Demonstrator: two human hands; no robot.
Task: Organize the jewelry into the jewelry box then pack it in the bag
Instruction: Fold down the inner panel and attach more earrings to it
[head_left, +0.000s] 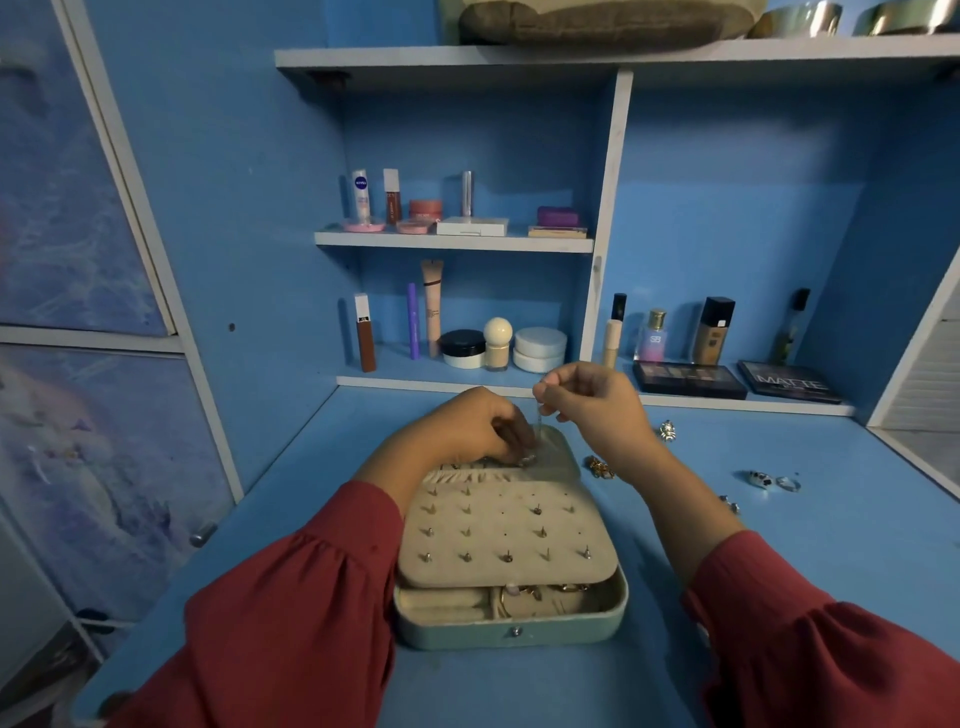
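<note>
An open mint-green jewelry box (511, 631) lies on the blue desk in front of me. Its beige earring panel (506, 535) carries several stud earrings, and gold pieces lie in the tray below it. My left hand (467, 428) reaches into the box's far lid pocket, fingers curled on a small silver piece (525, 460). My right hand (592, 402) is raised just above, pinching a thin chain (539, 421) that hangs down to the lid. Loose jewelry lies to the right: a gold cluster (600, 466), a silver charm (667, 431), rings (774, 480) and small studs (730, 503).
Cosmetics fill the shelves behind the box: bottles, tubes and jars (498, 343), and two eyeshadow palettes (737, 382) at the right. A brown bag (597, 21) sits on the top shelf. A cupboard door (93, 395) stands at the left.
</note>
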